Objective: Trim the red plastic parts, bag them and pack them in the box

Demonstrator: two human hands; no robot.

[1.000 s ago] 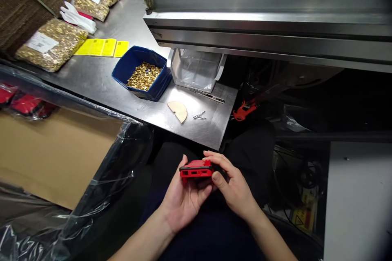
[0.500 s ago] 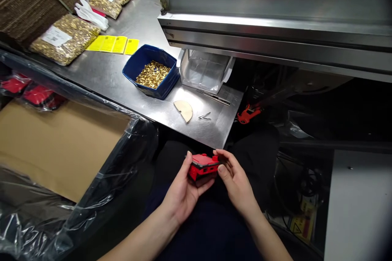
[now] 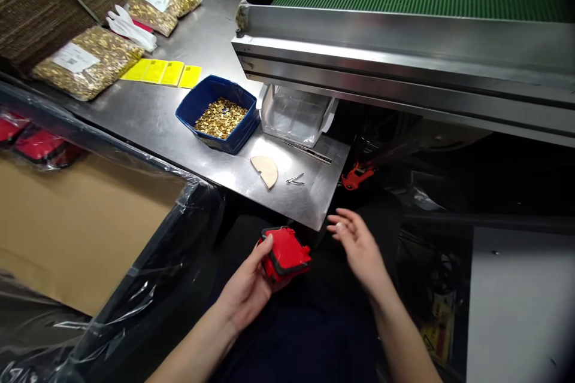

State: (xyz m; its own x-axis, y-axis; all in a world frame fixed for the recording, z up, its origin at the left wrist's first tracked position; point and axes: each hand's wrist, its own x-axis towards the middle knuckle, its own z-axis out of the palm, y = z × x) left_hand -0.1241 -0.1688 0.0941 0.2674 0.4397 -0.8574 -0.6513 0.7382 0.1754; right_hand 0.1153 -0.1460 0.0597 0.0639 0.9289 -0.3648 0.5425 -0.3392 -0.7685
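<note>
One red case (image 3: 288, 251) is in the left hand (image 3: 248, 288), near the corner of the table (image 3: 308, 208) — thumb on its edge, fingers pinching it from below. The right hand (image 3: 360, 246) hangs apart from it, fingers bent and loosely spread. On the table, a blue bin (image 3: 244, 138) holds gold pieces (image 3: 220, 118); nearer the corner lie a pale half-disc (image 3: 266, 171) and a small metal tool (image 3: 295, 180).

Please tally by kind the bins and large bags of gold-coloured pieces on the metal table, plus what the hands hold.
Blue bin: 1
White-sided bin: 1
Large bags of gold-coloured pieces: 2
Red case, in the left hand: 1
Total: 5
</note>
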